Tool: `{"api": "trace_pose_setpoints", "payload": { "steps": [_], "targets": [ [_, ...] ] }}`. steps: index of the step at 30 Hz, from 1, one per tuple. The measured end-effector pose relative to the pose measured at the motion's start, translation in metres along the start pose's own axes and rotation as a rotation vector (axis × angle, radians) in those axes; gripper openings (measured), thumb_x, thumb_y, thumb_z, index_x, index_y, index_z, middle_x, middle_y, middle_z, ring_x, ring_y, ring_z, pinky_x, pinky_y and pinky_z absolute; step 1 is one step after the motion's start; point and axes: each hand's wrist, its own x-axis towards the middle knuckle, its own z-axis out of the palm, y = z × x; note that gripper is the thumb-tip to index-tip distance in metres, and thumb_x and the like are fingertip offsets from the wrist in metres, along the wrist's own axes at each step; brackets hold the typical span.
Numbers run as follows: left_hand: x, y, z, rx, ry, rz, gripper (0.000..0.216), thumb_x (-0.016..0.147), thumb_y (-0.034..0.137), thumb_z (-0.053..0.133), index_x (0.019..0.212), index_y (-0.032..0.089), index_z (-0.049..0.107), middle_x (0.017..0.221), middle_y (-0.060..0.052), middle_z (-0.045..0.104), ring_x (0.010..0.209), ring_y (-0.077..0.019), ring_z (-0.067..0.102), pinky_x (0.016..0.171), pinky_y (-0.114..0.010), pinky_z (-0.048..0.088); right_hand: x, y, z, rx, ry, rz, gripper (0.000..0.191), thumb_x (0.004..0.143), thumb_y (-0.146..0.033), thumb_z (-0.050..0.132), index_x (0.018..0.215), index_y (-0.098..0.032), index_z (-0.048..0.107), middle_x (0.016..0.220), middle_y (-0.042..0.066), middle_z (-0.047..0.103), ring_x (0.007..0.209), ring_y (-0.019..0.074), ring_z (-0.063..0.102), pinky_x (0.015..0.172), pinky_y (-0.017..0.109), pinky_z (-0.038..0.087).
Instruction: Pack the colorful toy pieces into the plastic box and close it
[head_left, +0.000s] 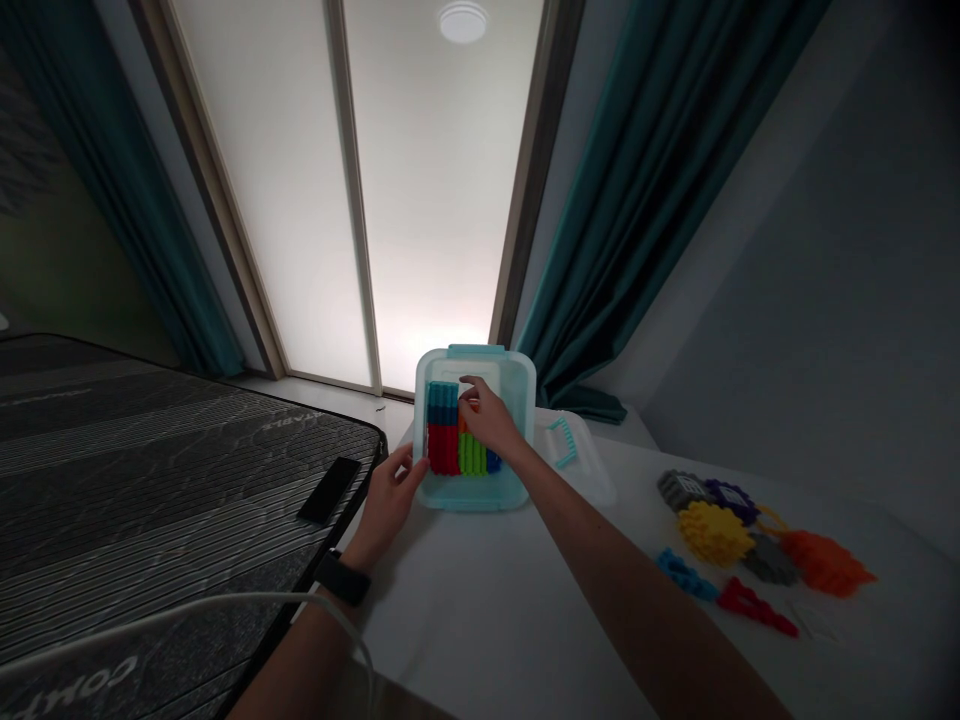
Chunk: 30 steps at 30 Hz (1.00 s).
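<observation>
A clear, teal-tinted plastic storage box holds neat stacks of toothed plastic pieces. On its left side stand light-blue pieces over dark-blue ones and red pieces. Lime-green pieces sit beside the red, with a bit of dark blue to their right. My left hand grips the box's left wall. Inside the box, my right hand has its fingers bent over an orange piece above the green stack; the hand partly hides that piece.
A translucent lid with a teal handle lies right of the box. Farther right on the white table are loose pieces: yellow, orange, grey, purple, blue and red. At left, a phone rests on a mattress; a white cable crosses my left forearm.
</observation>
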Motion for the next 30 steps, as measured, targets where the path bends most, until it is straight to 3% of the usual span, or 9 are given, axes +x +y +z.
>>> {"api": "trace_pose_setpoints", "payload": {
  "steps": [4, 10, 17, 21, 24, 27, 30],
  "targets": [
    [0.001, 0.000, 0.000, -0.012, 0.013, -0.011, 0.033, 0.084, 0.046, 0.064, 0.095, 0.015, 0.068, 0.071, 0.005, 0.044, 0.068, -0.0114, 0.043, 0.064, -0.019, 0.043, 0.001, 0.001, 0.005, 0.012, 0.005, -0.010, 0.044, 0.086, -0.025, 0.054, 0.129, -0.020, 0.053, 0.096, 0.005, 0.064, 0.092, 0.0201, 0.063, 0.087, 0.036, 0.050],
    [0.002, -0.003, 0.000, -0.034, 0.021, -0.026, 0.035, 0.083, 0.045, 0.066, 0.100, 0.015, 0.070, 0.072, 0.004, 0.051, 0.070, -0.0124, 0.050, 0.069, -0.022, 0.047, 0.003, 0.003, 0.006, 0.044, 0.019, -0.022, 0.040, 0.087, -0.019, 0.046, 0.125, -0.020, 0.057, 0.106, 0.008, 0.064, 0.099, 0.0203, 0.063, 0.090, 0.036, 0.050],
    [0.006, -0.014, 0.000, -0.114, 0.013, 0.003, 0.039, 0.082, 0.042, 0.068, 0.111, 0.016, 0.069, 0.105, -0.007, 0.068, 0.099, -0.0217, 0.063, 0.088, -0.035, 0.053, -0.010, 0.001, 0.002, 0.043, 0.087, -0.033, 0.047, 0.090, -0.019, 0.039, 0.134, -0.020, 0.054, 0.132, 0.011, 0.059, 0.125, 0.0234, 0.053, 0.110, 0.045, 0.039],
    [0.006, -0.018, -0.001, -0.106, 0.006, 0.017, 0.040, 0.082, 0.040, 0.068, 0.114, 0.016, 0.068, 0.112, -0.009, 0.069, 0.104, -0.0242, 0.064, 0.092, -0.040, 0.053, -0.037, -0.010, -0.009, 0.005, 0.106, -0.153, 0.046, 0.095, -0.021, 0.034, 0.138, -0.024, 0.051, 0.143, 0.008, 0.052, 0.136, 0.0215, 0.045, 0.117, 0.045, 0.033],
    [0.005, -0.018, -0.002, -0.098, 0.003, 0.017, 0.041, 0.083, 0.041, 0.068, 0.115, 0.016, 0.068, 0.114, -0.010, 0.069, 0.106, -0.0250, 0.065, 0.093, -0.040, 0.054, -0.068, -0.013, -0.025, -0.101, 0.055, -0.330, 0.042, 0.096, -0.018, 0.035, 0.131, -0.026, 0.056, 0.141, 0.007, 0.054, 0.133, 0.0219, 0.046, 0.113, 0.046, 0.037],
    [0.004, -0.015, -0.002, -0.080, 0.005, 0.017, 0.042, 0.083, 0.042, 0.067, 0.115, 0.016, 0.068, 0.113, -0.010, 0.070, 0.106, -0.0254, 0.065, 0.093, -0.041, 0.054, -0.103, -0.003, -0.040, -0.264, 0.192, -0.347, 0.034, 0.093, -0.017, 0.043, 0.119, -0.026, 0.064, 0.127, 0.010, 0.057, 0.122, 0.0263, 0.052, 0.105, 0.051, 0.043],
    [0.004, -0.012, -0.001, -0.065, 0.010, 0.019, 0.042, 0.083, 0.043, 0.067, 0.114, 0.015, 0.068, 0.112, -0.010, 0.070, 0.105, -0.0258, 0.066, 0.093, -0.041, 0.054, -0.131, 0.013, -0.045, -0.299, 0.380, -0.223, 0.033, 0.091, -0.021, 0.048, 0.122, -0.024, 0.061, 0.127, 0.013, 0.051, 0.124, 0.0292, 0.049, 0.102, 0.052, 0.045]
  ]
}}
